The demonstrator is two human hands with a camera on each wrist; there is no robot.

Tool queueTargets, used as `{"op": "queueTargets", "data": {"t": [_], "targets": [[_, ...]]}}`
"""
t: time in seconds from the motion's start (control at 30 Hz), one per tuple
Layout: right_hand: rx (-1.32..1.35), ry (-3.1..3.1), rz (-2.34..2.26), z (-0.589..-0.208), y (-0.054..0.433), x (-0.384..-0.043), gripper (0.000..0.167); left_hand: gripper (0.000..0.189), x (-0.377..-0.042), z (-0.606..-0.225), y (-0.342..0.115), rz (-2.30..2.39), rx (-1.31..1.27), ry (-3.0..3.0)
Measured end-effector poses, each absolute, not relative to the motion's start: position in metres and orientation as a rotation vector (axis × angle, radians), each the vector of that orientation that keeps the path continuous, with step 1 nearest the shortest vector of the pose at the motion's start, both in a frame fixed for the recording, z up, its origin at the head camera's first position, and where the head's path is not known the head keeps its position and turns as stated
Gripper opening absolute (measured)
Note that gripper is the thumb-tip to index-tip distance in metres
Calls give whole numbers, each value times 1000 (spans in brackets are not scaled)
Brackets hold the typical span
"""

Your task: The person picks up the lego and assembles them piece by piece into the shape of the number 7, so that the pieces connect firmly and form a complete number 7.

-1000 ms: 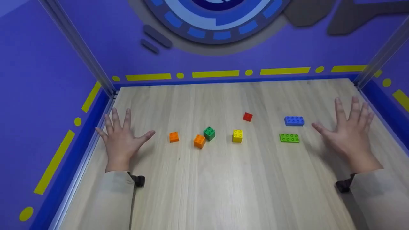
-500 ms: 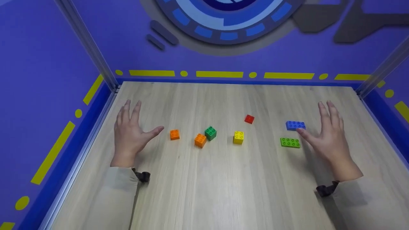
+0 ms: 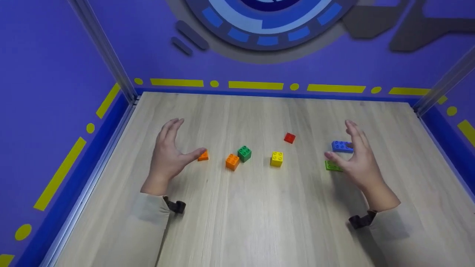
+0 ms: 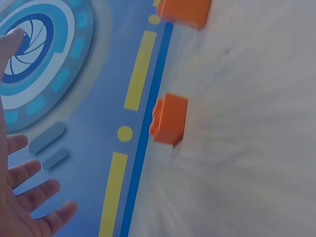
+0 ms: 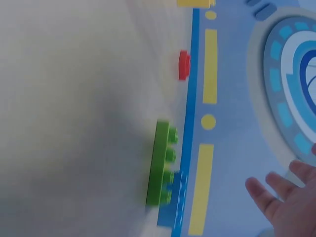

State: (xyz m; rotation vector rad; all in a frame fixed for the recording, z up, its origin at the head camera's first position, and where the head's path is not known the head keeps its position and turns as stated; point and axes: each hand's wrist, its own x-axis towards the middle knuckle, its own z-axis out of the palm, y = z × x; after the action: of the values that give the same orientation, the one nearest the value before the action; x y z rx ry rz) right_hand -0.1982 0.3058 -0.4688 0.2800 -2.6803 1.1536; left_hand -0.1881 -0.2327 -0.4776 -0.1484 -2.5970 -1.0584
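Observation:
My left hand (image 3: pixel 167 154) hovers over the left of the table, fingers apart and relaxed. Its thumb overlaps the small orange brick (image 3: pixel 203 156) in the head view; in the left wrist view that orange brick (image 4: pixel 170 118) stands apart from the fingers. My right hand (image 3: pixel 358 157) hovers at the right, holding nothing, and partly hides the blue brick (image 3: pixel 340 146) and the lime green brick (image 3: pixel 332 165). Between the hands lie a taller orange brick (image 3: pixel 232 162) beside a dark green brick (image 3: pixel 244 153), a yellow brick (image 3: pixel 277 159) and a flat red brick (image 3: pixel 290 138).
The wood-grain table (image 3: pixel 245 222) is enclosed by a blue-purple back wall (image 3: pixel 259 68) and side panels. A metal rail (image 3: pixel 92 178) follows the table's left edge. Black wrist straps (image 3: pixel 177 206) show at both sleeves.
Both hands have moved inward, the left one to the right and the right one to the left. Their spread fingers have drawn closer together. The bricks stay in place.

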Motion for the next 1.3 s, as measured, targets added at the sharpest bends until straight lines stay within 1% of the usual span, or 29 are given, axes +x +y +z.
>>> {"op": "queueTargets", "data": {"t": [0.2,0.43,0.73,0.93,1.03,1.3], "targets": [[329,-2672,1251,-473,281,-195,106,111,-186,-477,-215,-1257,-173,-2568],[337,-2726,1331,-481,255,-196,106,103,-185,-481,-200,-1383,-224,-2585],[392,-2737,1480,-488,238,-203,103,93,-183,-488,-186,-1582,-200,-2608],[366,-2770,1602,-491,227,-206,101,88,-185,-491,-177,-1645,-175,-2652],[363,-2780,1620,-493,222,-207,102,87,-187,-493,-172,-1662,-177,-2676],[347,-2835,1665,-502,209,-211,103,92,-187,-498,-165,-1707,-185,-2744]]}}
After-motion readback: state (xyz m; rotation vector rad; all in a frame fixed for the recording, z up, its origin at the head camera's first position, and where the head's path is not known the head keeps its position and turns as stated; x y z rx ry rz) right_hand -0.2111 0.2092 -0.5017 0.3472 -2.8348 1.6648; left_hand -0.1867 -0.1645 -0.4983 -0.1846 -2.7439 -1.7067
